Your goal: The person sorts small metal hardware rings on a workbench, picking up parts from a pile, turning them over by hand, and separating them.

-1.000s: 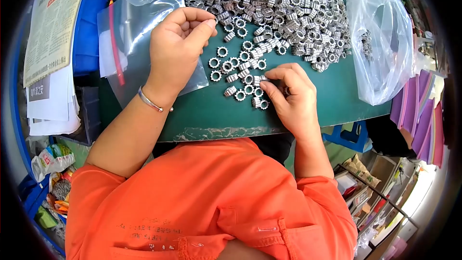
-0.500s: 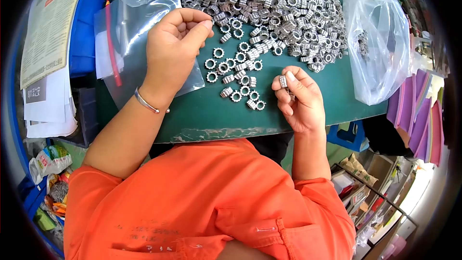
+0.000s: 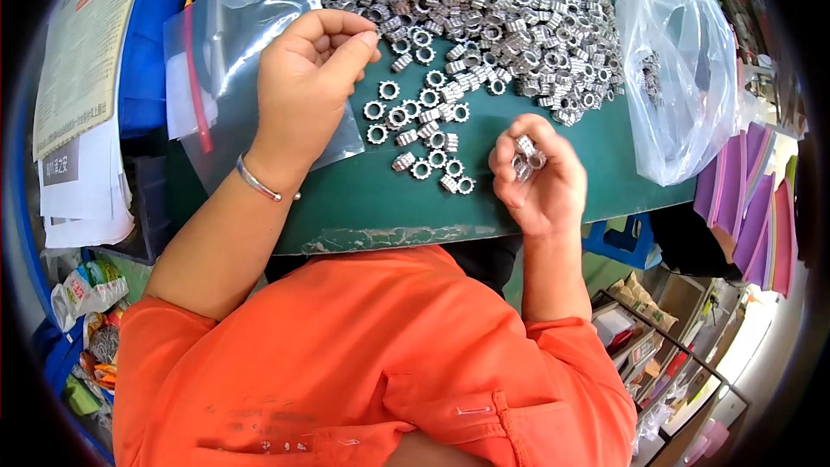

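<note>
My right hand (image 3: 546,186) is half curled, palm up, over the near side of the green table. Several small toothed metal rings (image 3: 526,158) lie in its bent fingers. At the upper left, my left hand (image 3: 313,69) has thumb and forefinger pinched together; whatever they hold is too small or hidden to make out. Between the hands, a loose group of toothed metal rings (image 3: 430,128) is spread on the tabletop, some flat and some on their sides. Beyond it rises a big heap of the same rings (image 3: 493,13), just right of my left fingertips.
Clear plastic bags (image 3: 242,43) lie beneath and beside my left arm, with a red stick (image 3: 197,91) on them. Another clear bag (image 3: 679,112) sits right of the heap. A blue bin (image 3: 164,43) and printed sheets (image 3: 86,60) stand at the left. The table's front edge (image 3: 389,238) is worn.
My right thumb has drawn back from the single ring pinched at the fingertips, and several rings now show in the curled fingers. My left hand stays pinched in nearly the same place.
</note>
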Action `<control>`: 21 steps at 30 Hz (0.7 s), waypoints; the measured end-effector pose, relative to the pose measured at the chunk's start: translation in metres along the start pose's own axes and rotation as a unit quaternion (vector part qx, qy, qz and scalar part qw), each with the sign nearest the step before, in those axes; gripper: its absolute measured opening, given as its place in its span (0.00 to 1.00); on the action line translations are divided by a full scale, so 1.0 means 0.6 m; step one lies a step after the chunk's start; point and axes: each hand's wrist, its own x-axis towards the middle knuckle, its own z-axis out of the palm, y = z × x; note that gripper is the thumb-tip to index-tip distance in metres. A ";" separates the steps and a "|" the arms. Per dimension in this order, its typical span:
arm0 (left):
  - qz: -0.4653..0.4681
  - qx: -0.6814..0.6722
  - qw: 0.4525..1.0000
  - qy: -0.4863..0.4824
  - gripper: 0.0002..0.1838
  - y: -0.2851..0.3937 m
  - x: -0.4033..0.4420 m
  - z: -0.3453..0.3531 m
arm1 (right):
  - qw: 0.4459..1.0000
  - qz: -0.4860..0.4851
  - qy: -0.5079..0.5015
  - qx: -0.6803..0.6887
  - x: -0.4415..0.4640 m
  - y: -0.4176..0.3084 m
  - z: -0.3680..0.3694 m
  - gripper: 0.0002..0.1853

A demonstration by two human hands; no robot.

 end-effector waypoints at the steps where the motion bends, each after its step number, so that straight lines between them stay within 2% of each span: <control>1: 0.000 0.000 1.000 -0.001 0.06 -0.001 0.000 -0.001 | 1.000 -0.022 -0.006 -0.010 0.002 0.001 0.004 0.07; 2: -0.004 -0.008 1.000 -0.005 0.06 -0.001 0.000 -0.001 | 0.995 -0.052 -0.016 -0.079 0.004 0.003 0.000 0.06; 3: -0.001 -0.007 1.000 -0.006 0.05 -0.001 0.001 -0.002 | 0.975 -0.056 0.016 -0.214 0.003 0.005 0.006 0.06; 4: 0.002 -0.007 1.000 -0.008 0.05 -0.001 0.000 -0.001 | 0.935 -0.059 0.050 -0.346 0.001 0.007 0.013 0.05; 5: 0.002 -0.005 1.000 -0.008 0.05 -0.001 0.000 -0.001 | 0.882 -0.134 0.060 -0.448 0.004 0.021 0.023 0.05; 6: -0.001 -0.006 1.000 -0.005 0.05 0.000 0.000 -0.001 | 0.791 -0.260 0.022 -0.553 0.013 0.034 0.024 0.06; 8: -0.004 -0.008 1.000 -0.001 0.05 0.000 0.000 -0.001 | 0.692 -0.262 0.008 -0.672 0.012 0.035 0.034 0.08; 9: -0.002 -0.011 1.000 -0.004 0.05 0.000 0.000 -0.001 | 0.687 -0.283 -0.020 -0.669 0.014 0.033 0.033 0.08; 10: -0.001 -0.015 1.000 -0.005 0.04 0.000 0.000 -0.001 | 0.687 -0.282 -0.020 -0.669 0.013 0.029 0.031 0.08; 12: 0.000 -0.013 1.000 -0.004 0.04 0.000 0.000 -0.001 | 0.730 -0.220 -0.014 -0.647 0.009 0.020 0.025 0.07; 14: 0.002 -0.013 1.000 -0.004 0.04 0.000 0.001 -0.001 | 0.731 -0.216 -0.014 -0.647 0.007 0.014 0.019 0.08; 16: -0.001 -0.011 1.000 -0.007 0.04 0.000 0.000 -0.001 | 0.802 -0.190 -0.019 -0.567 0.004 0.008 0.016 0.09; 17: -0.001 -0.011 1.000 -0.006 0.04 0.000 0.000 -0.001 | 0.885 -0.109 -0.014 -0.452 0.001 0.004 0.011 0.09; 18: -0.006 -0.007 1.000 -0.004 0.04 0.002 0.000 -0.001 | 0.946 -0.023 0.015 -0.322 -0.002 -0.001 0.011 0.09; 20: -0.009 -0.004 1.000 -0.008 0.04 0.003 -0.001 0.000 | 0.980 -0.013 0.005 -0.198 0.001 -0.004 0.012 0.09; 21: -0.011 0.000 1.000 -0.001 0.04 0.004 -0.001 0.001 | 0.980 -0.018 0.007 -0.197 0.002 -0.006 0.010 0.09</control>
